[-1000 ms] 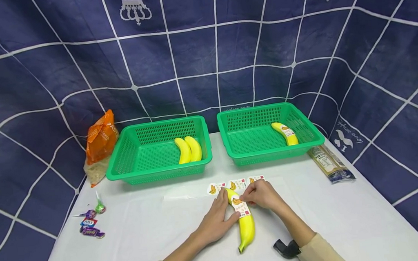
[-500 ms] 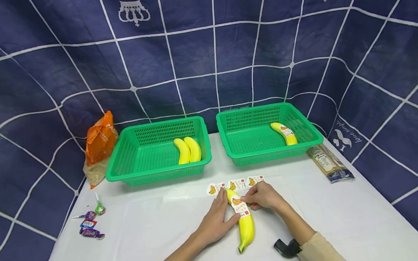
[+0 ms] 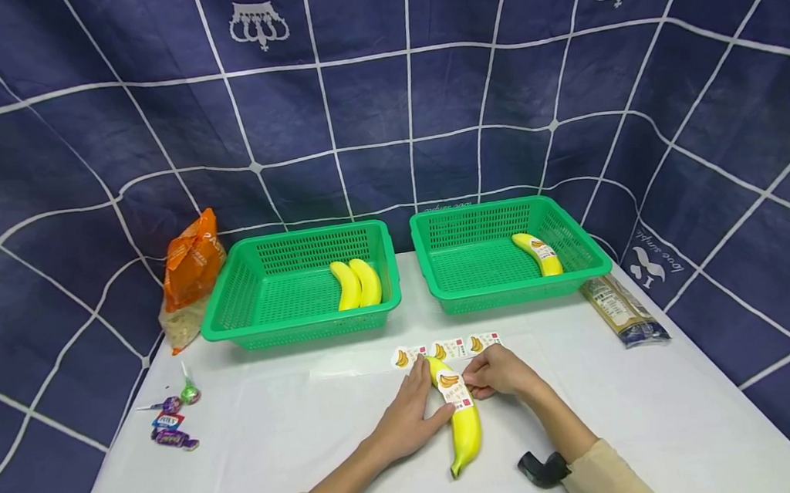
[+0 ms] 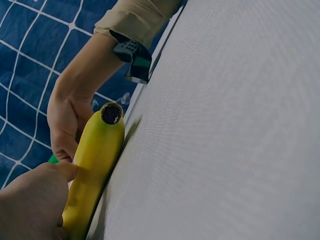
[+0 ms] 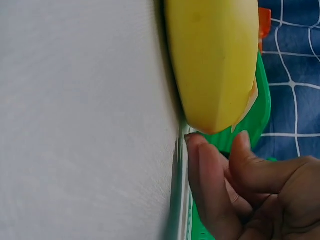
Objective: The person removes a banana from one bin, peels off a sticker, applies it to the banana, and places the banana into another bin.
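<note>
Barely any motion since the earlier frames: right hand [image 3: 498, 371] has slid slightly lower along the label, banana and left hand unchanged.

Head view: banana [image 3: 460, 419] lies on the white table [image 3: 659, 411], in front of the gap between the two green baskets [image 3: 298, 285]. Long axis runs near-far with a slight curve; one end points toward the person, the other toward the label sheet [image 3: 447, 348]. Skin is clean yellow, with a white label [image 3: 455, 390] bearing a banana picture across its far half. Left hand [image 3: 406, 416] rests against the banana's left side, fingers straight and together. Right hand's fingertips are bunched on the label's right edge; pinching or only pressing, cannot tell.

Left wrist view: banana [image 4: 92, 165] seen end-on, dark tip toward the camera. Left hand [image 4: 30, 205] has its thumb on the peel; right hand [image 4: 67, 122] is behind it.

Right wrist view: banana [image 5: 215, 60] fills the top, smooth yellow, label edge showing. Right hand [image 5: 240, 190] fingers curled, tips just beside it.
</note>
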Action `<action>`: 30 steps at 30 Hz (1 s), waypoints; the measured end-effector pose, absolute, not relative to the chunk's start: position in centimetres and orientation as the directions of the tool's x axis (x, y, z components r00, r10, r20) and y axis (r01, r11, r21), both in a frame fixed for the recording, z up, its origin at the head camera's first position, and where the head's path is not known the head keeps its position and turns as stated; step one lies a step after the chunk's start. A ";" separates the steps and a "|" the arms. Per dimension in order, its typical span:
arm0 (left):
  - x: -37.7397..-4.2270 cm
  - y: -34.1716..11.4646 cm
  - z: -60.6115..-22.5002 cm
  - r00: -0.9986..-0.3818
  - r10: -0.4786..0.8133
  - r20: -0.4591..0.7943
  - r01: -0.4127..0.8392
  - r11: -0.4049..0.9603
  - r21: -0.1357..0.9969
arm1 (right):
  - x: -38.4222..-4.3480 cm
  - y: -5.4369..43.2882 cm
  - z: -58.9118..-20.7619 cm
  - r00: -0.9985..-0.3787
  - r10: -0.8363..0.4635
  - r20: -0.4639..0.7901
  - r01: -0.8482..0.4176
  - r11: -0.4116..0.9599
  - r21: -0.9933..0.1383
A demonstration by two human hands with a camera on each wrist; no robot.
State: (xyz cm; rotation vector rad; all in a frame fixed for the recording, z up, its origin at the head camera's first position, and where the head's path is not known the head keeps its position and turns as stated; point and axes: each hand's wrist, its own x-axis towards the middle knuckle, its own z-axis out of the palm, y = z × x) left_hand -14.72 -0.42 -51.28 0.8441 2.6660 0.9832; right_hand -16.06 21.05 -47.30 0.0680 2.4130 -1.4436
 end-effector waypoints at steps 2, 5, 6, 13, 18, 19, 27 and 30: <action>-14.7 -0.4 -51.3 -0.825 0.565 0.027 0.448 0.622 0.642 | -16.0 21.0 -47.2 -0.943 -0.137 -0.304 0.204 0.484 -0.851; -14.7 -0.5 -51.2 -0.826 0.563 0.025 0.442 0.620 0.648 | -16.1 21.0 -47.1 -0.938 -0.154 -0.311 0.200 0.491 -0.848; -14.7 -0.5 -51.1 -0.827 0.562 0.024 0.439 0.618 0.652 | -16.2 21.1 -47.1 -0.935 -0.159 -0.316 0.202 0.494 -0.846; -14.8 -0.5 -51.2 -0.823 0.568 0.018 0.444 0.623 0.644 | -17.1 21.4 -47.6 -0.918 -0.168 -0.359 0.241 0.482 -0.843; -14.8 -0.4 -51.3 -0.817 0.576 0.023 0.456 0.621 0.638 | -17.4 21.2 -47.7 -0.920 -0.144 -0.364 0.250 0.498 -0.830; -14.8 -0.4 -51.3 -0.816 0.578 0.025 0.458 0.619 0.639 | -17.4 21.1 -47.7 -0.922 -0.141 -0.362 0.249 0.501 -0.829; -14.8 -0.5 -51.3 -0.817 0.575 0.036 0.460 0.614 0.642 | -17.1 21.2 -47.3 -0.915 -0.165 -0.368 0.240 0.510 -0.826; -14.8 -0.4 -51.3 -0.817 0.576 0.030 0.452 0.607 0.654 | -16.7 21.3 -47.2 -0.914 -0.190 -0.360 0.215 0.525 -0.823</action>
